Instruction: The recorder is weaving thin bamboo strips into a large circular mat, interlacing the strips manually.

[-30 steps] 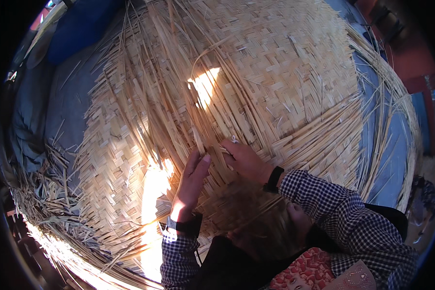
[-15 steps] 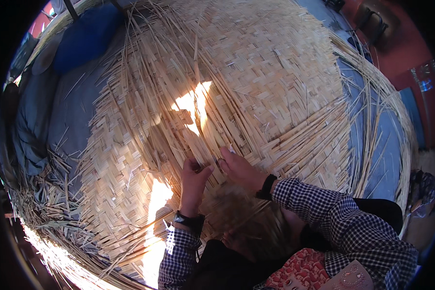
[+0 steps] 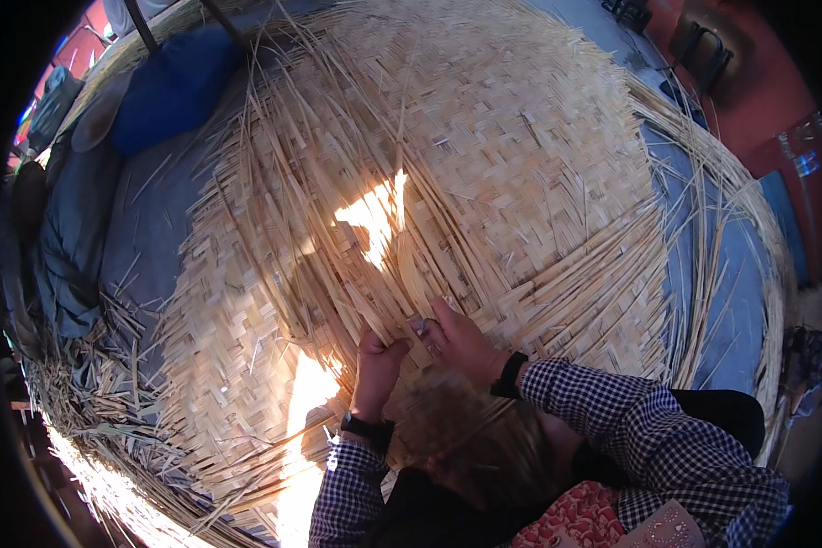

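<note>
Close together, left hand [image 3: 377,356], right hand [image 3: 461,342] pinching strips [image 3: 411,301] on woven mat [image 3: 521,155].

Hands drawn together on the mat

A second ago the left hand [image 3: 377,358] lay flat and spread on the woven mat [image 3: 511,155], a little apart from the right hand [image 3: 459,340]; now it has curled up, fingers bunched, almost touching the right hand's fingertips at the loose strips [image 3: 365,301]. The right hand has come in to meet it. The view has tipped too: the sunlit patch [image 3: 374,217] on the weave sits lower and nearer the hands than before.
</note>
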`<act>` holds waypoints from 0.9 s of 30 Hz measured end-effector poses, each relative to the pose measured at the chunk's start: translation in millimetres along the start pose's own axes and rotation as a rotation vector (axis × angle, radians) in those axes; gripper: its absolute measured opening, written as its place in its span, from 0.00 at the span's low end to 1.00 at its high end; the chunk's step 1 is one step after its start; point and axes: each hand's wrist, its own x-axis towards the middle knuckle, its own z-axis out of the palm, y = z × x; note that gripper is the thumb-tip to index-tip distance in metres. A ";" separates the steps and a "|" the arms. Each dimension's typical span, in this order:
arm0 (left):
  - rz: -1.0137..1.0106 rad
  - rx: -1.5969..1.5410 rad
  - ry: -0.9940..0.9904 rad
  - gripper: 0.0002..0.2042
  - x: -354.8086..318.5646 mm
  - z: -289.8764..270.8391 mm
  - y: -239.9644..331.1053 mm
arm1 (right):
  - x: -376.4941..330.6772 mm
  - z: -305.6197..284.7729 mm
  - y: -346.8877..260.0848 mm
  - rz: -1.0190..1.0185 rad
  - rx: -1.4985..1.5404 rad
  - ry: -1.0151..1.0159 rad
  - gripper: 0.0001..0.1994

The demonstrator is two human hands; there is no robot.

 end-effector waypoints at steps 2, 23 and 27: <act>0.153 0.016 -0.044 0.21 -5.8 -3.8 9.7 | 7.9 -4.4 1.8 0.012 0.018 -0.034 0.10; 0.172 -0.656 0.237 0.12 -123.2 -141.9 -3.4 | 4.8 54.5 -48.0 -0.597 -0.357 -0.422 0.31; 0.097 -0.143 0.107 0.15 -81.3 -152.0 -5.7 | 1.4 58.2 -46.6 -0.745 -0.596 -0.343 0.18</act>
